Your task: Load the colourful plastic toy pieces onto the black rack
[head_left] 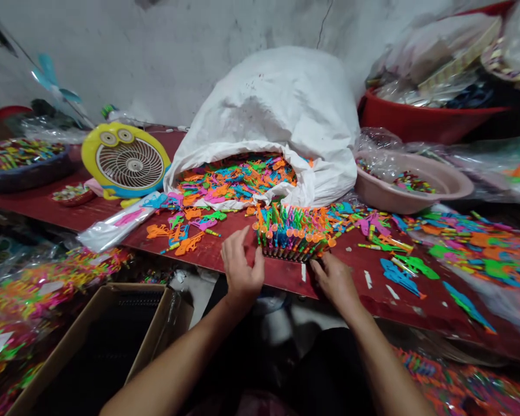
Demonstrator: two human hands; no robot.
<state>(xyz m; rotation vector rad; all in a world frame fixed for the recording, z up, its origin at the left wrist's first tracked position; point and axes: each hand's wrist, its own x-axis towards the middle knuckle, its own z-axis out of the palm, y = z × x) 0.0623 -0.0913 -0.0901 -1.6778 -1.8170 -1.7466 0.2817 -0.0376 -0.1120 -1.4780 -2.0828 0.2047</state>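
Observation:
A dark rack (281,253) stands upright near the table's front edge, packed with rows of small coloured plastic pieces (292,222) in orange, green, pink and blue. My left hand (244,264) is beside the rack's left end, its fingers stretched out and the thumb apart, close to the rack's side. At the front right corner, my right hand (335,280) has its fingers bent against the rack's lower edge; their tips are partly hidden. Behind the rack, a big white sack (281,98) lies with its mouth towards me, full of loose coloured plastic pieces (238,179).
Loose pieces lie over the red table (286,281). A yellow fan (132,162) and a plastic-wrapped packet (117,222) are left of the sack. To the right are a pink basin (437,179) and a red tub (433,118). An open cardboard box (91,306) sits below the table's left front.

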